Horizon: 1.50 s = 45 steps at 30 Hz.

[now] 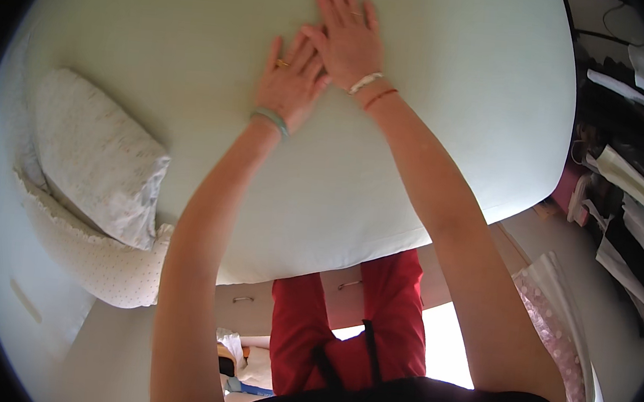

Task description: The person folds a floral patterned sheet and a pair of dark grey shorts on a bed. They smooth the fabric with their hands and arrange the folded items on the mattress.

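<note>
Both my arms reach forward over a bed covered by a smooth pale green sheet (438,96). My left hand (292,83) lies flat on the sheet with its fingers spread, a ring on one finger and a pale green bangle on the wrist. Just ahead and to the right, my right hand (349,42) rests flat too, fingers apart, with a white bracelet and a red cord at the wrist. Its thumb side meets the fingers of my left hand. Neither hand holds anything.
At the bed's left side a pale patterned pillow (96,158) leans on a dotted, frilled pillow (109,270). Hanging clothes (631,174) crowd the right side. A pink patterned curtain (556,321) hangs at lower right. Below the mattress, drawers with metal handles (243,299) face my red trousers (299,325).
</note>
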Each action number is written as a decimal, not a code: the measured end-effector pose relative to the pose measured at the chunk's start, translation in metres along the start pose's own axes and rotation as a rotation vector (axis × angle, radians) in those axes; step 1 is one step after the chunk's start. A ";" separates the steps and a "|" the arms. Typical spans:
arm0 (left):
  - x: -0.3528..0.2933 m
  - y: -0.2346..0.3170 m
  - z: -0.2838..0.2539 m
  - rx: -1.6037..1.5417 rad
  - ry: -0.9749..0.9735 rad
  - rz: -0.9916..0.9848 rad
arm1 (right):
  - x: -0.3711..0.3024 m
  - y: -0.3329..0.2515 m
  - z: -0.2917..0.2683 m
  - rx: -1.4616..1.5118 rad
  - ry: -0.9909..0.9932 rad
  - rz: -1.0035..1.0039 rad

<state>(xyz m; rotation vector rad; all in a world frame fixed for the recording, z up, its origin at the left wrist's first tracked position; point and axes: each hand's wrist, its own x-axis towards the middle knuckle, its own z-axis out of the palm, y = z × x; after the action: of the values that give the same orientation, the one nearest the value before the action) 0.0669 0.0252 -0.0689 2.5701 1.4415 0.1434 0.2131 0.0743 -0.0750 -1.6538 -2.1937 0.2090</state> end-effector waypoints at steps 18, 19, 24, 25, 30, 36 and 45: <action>-0.139 0.407 0.086 -0.633 -0.560 0.819 | -0.385 0.368 -0.222 -0.530 -0.017 0.938; -0.120 0.404 0.072 -0.614 -0.446 0.723 | -0.386 0.371 -0.224 -0.534 0.023 0.931; 0.003 0.313 0.030 -0.376 -0.049 0.027 | -0.223 0.247 -0.191 0.243 0.144 0.266; 0.030 0.291 0.030 -0.300 0.035 -0.077 | -0.190 0.226 -0.186 0.307 0.131 0.187; 0.125 0.263 0.042 -0.121 0.020 -0.240 | -0.111 0.243 -0.128 0.004 0.018 0.066; 0.154 0.368 0.081 -0.122 -0.092 -0.002 | -0.148 0.383 -0.180 -0.151 -0.053 0.160; 0.128 0.512 0.080 -0.198 -0.598 0.391 | -0.218 0.463 -0.234 0.445 -0.153 0.843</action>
<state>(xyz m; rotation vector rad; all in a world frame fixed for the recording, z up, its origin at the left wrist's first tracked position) 0.5748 -0.1359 -0.0394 2.3983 0.6749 -0.3790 0.7673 -0.0220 -0.0652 -2.2037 -1.2573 0.9857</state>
